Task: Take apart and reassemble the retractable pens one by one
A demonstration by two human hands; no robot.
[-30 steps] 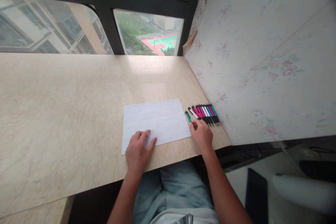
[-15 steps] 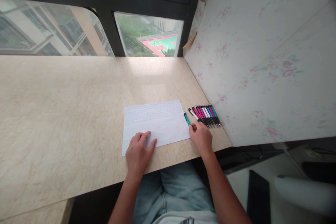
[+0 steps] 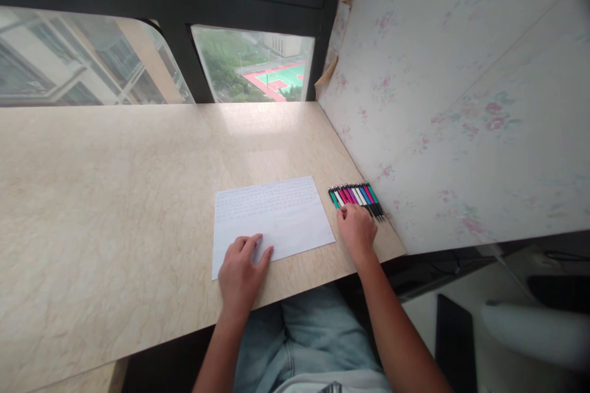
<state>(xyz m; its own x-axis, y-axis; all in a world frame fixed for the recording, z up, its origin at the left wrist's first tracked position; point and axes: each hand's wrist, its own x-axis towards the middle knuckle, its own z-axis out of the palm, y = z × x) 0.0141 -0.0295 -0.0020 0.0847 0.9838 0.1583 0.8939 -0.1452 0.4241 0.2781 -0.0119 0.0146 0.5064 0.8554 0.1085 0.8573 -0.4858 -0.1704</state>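
Pressing my open left hand flat on the written sheet, I set my loosely curled right hand, gripping nothing, against the pens, all ranged in one row on the counter by the wall, none stray.

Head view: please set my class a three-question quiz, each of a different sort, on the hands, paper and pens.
1. True or false: the left hand rests on the sheet of paper.
2. The row of pens lies where? A) left of the paper B) right of the paper C) on the paper
3. Which hand is at the pens' near ends?
Key: 1 true; 2 B; 3 the right hand.
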